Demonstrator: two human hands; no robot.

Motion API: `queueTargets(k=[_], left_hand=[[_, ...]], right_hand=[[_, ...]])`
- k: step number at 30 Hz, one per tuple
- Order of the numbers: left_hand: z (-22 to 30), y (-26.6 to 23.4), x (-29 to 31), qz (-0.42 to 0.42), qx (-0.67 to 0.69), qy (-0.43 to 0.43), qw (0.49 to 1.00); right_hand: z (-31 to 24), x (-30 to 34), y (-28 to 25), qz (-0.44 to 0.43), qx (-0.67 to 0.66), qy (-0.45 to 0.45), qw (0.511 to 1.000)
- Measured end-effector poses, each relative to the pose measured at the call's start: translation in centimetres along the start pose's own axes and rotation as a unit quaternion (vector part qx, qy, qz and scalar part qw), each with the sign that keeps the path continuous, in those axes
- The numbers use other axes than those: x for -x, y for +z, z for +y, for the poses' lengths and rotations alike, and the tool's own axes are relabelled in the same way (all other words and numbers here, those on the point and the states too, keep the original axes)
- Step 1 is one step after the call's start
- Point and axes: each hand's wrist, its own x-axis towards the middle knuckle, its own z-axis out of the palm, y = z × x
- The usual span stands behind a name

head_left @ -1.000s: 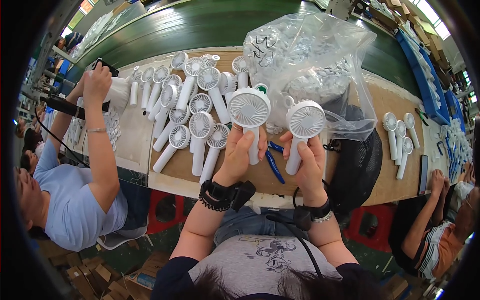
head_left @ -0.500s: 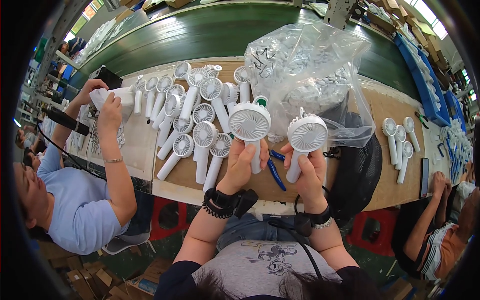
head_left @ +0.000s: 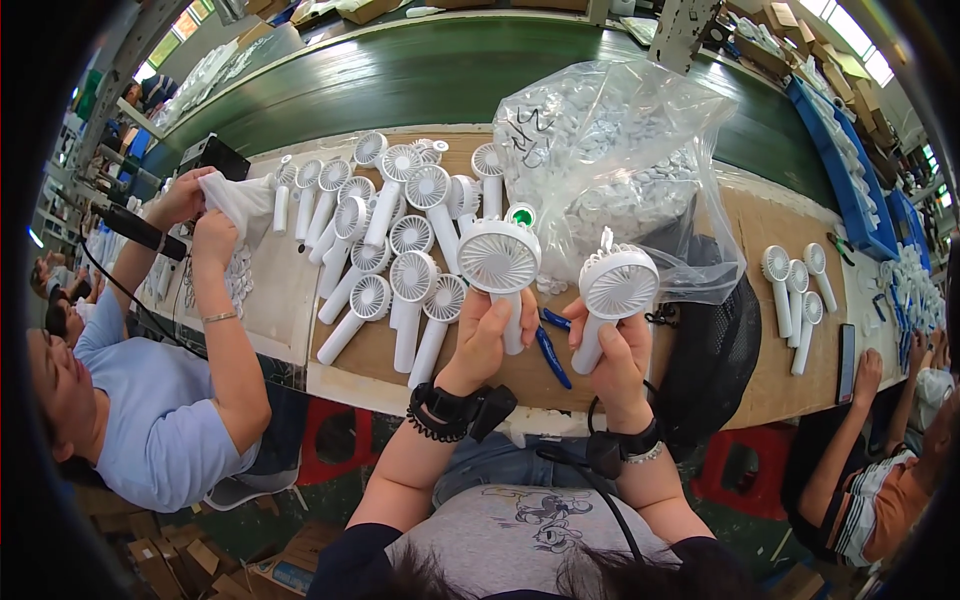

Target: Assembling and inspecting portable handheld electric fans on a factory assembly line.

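A wide, glossy green conveyor belt (head_left: 400, 88) bows across the top of the frame. Right of upper centre sits a clear plastic bag (head_left: 640, 195) full of small white pieces; below it, right of centre, lies a black mesh bag (head_left: 715, 350). A long blue plastic bin (head_left: 872, 238) stands at upper right, with a dark flat phone (head_left: 846, 364) lower down. Red plastic stools (head_left: 742, 470) show at lower left and lower right. A co-worker in a light-blue T-shirt (head_left: 165, 420) sits at left, another in an orange striped shirt (head_left: 880, 500) at lower right. Brown cardboard boxes (head_left: 205, 555) fill the lower left.

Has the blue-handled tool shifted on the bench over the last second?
No. The blue-handled tool keeps its place against the bench's front edge; only the view has moved.
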Motion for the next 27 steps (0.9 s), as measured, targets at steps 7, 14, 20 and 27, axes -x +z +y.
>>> queueTargets(k=[7,14,20,27], left_hand=[[0.6,0.4,-0.2,-0.018,0.032,-0.009,0.999],[0.0,0.6,0.2,0.024,-0.005,0.0,1.0],[0.1,0.4,0.4,0.006,0.004,-0.001,1.0],[-0.2,0.4,-0.2,0.021,-0.019,-0.006,1.0]], right_hand=[[0.2,-0.2,0.1,-0.025,0.006,0.001,1.0],[1.2,0.6,-0.5,-0.045,0.152,-0.068,0.985],[1.3,0.8,-0.7,-0.025,0.154,-0.072,0.985],[0.9,0.3,-0.7,-0.002,0.11,-0.056,0.992]])
